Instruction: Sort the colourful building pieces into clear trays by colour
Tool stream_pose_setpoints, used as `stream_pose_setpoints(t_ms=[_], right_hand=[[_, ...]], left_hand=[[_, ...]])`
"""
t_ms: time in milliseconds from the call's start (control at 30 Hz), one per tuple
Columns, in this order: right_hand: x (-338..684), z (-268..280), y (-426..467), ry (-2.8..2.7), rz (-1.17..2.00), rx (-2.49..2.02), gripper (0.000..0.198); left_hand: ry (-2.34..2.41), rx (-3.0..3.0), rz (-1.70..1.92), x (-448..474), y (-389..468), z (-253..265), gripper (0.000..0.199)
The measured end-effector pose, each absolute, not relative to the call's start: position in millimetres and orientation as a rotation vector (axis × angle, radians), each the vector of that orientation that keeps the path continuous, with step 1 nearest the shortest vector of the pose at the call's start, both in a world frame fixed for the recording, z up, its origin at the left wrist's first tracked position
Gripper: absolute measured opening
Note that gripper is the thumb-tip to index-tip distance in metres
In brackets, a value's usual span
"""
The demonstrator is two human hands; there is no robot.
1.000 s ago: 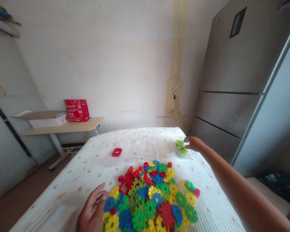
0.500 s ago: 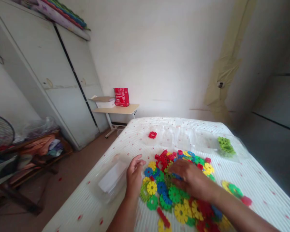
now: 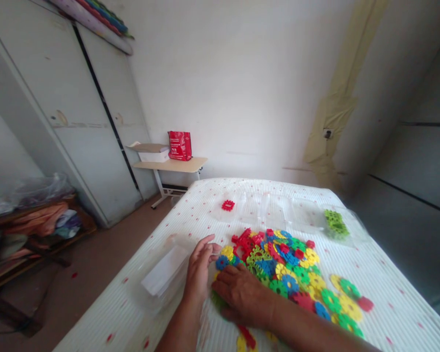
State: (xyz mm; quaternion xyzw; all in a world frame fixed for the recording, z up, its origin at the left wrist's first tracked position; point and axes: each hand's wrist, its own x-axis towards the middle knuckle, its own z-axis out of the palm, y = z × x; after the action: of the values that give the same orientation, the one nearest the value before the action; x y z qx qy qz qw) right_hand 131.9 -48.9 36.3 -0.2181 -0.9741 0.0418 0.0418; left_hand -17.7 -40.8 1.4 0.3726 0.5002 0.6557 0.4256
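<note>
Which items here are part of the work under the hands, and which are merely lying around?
In use:
- left hand and right hand, flat on the pile of colourful plastic gear-shaped pieces
- clear plastic trays holding a red piece and green pieces

Lying about:
- red bag on the wooden side table
- clear box
- white wardrobe

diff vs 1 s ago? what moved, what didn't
Right hand came back from the green stack at the far right and now lies flat on the near-left edge of the pile, beside the left hand. No piece visibly held. Left hand stays at the pile's left edge; green stack and lone red piece unmoved.
</note>
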Motion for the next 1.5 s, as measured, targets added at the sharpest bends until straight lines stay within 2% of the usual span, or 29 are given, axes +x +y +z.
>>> stream_pose_setpoints(t_ms=[267,467,700,900,1100,1300,1500], right_hand=[[172,45,-51,-2.964,0.208,-0.763,0.024],[217,54,-40,-2.695,0.398,-0.969,0.042],[263,49,-18,-2.240,0.555,-1.200,0.049],[287,48,-7,-2.055,0.427,-1.276,0.047],[302,54,-13,-2.053,0.139,-1.269,0.044],[327,52,-28,-2.210,0.255,-1.357,0.038],[343,53,-27,-2.003,0.247,-1.519,0.039]], left_hand=[[1.267,0.988,1.590,-17,-38,-4,0.045],[1.330,1.067,1.526,-16,-38,-5,0.045],[1.369,1.246,1.436,-8,-40,1,0.049],[1.359,1.480,1.324,3,-46,4,0.041],[1.369,1.607,1.269,2,-44,-3,0.039],[1.362,1.584,1.263,1,-44,-4,0.040],[1.387,1.492,1.286,4,-43,-1,0.042]])
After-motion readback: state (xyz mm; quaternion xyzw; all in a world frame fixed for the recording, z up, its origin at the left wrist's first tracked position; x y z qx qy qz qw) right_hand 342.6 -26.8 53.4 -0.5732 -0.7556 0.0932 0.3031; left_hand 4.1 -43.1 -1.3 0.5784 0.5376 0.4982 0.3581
